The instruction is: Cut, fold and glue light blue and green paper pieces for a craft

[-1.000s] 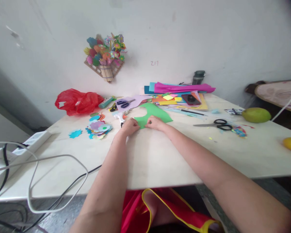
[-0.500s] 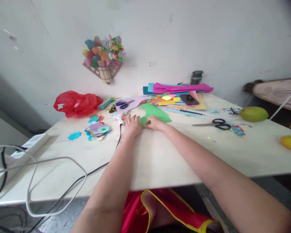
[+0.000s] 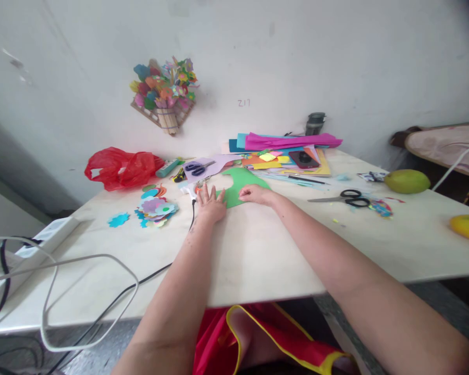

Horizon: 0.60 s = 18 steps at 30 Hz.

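Note:
A green sheet of paper (image 3: 240, 182) with a curved cut-out on its upper left lies flat on the table. My left hand (image 3: 210, 205) is spread at its left edge, fingers apart and pointing away from me. On the sheet's lower right part rests my right hand (image 3: 254, 194), its fingers curled together. Whatever those fingers may pinch is hidden. Just beyond my left hand is a white tool (image 3: 187, 191) with a black cord, partly covered. Left of it sits a pile of coloured paper flowers (image 3: 156, 207), with a single blue paper flower (image 3: 119, 220) beside them.
Black-handled scissors (image 3: 350, 198) lie at right, near a green mango (image 3: 407, 181). Purple scissors (image 3: 197, 168) and a red plastic bag (image 3: 123, 167) are at the back left. A phone (image 3: 304, 159) rests on stacked papers. Cables loop around a power strip (image 3: 58, 229).
My right hand has moved slightly right, away from my left hand, with its fingers more curled. The fingers of my left hand are spread wider. The green sheet lies nearly as before.

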Motion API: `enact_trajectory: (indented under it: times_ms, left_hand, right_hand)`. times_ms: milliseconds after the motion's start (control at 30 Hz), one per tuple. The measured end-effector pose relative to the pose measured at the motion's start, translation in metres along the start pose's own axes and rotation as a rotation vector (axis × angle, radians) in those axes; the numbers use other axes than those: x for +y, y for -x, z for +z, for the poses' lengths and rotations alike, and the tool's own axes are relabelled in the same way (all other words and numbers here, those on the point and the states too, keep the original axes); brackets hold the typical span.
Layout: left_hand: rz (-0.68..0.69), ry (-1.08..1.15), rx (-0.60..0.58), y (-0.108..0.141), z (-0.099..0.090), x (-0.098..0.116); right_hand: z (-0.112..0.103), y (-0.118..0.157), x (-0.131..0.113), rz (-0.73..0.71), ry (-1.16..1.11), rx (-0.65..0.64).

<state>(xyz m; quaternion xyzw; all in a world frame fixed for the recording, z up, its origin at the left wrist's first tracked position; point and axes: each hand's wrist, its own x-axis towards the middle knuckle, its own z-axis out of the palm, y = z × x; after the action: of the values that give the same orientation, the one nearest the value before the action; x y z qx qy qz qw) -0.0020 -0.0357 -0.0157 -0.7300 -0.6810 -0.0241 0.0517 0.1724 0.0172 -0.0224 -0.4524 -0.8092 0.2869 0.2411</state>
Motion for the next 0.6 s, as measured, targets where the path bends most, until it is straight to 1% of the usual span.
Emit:
enact_trajectory:
  times_ms: [100, 200, 267, 367, 433, 533, 600]
  left_hand:
    - [0.004, -0.013, 0.001, 0.002, -0.003, 0.001]
    - [0.012, -0.014, 0.003, 0.002, -0.005, 0.001]
    - [0.014, -0.009, 0.003, 0.002, -0.005, 0.0]
    - [0.013, -0.01, 0.018, 0.003, -0.004, -0.001]
    - [0.033, -0.02, 0.063, 0.003, -0.001, -0.001]
    - [0.11, -0.023, 0.191, 0.003, 0.004, 0.004]
    - [0.169, -0.006, 0.242, 0.002, 0.007, 0.009]
  right_hand:
    - [-0.001, 0.001, 0.0, -0.049, 0.055, -0.015]
    - [0.001, 0.001, -0.004, -0.066, 0.15, -0.002]
    - [0.002, 0.001, -0.006, -0.056, 0.25, 0.034]
    - [0.002, 0.004, -0.009, 0.016, 0.434, 0.109]
    - [0.0, 0.006, -0.011, 0.071, 0.506, 0.114]
    - [-0.002, 0.009, -0.012, 0.112, 0.529, 0.044]
    - [-0.002, 0.008, -0.012, 0.133, 0.517, 0.001]
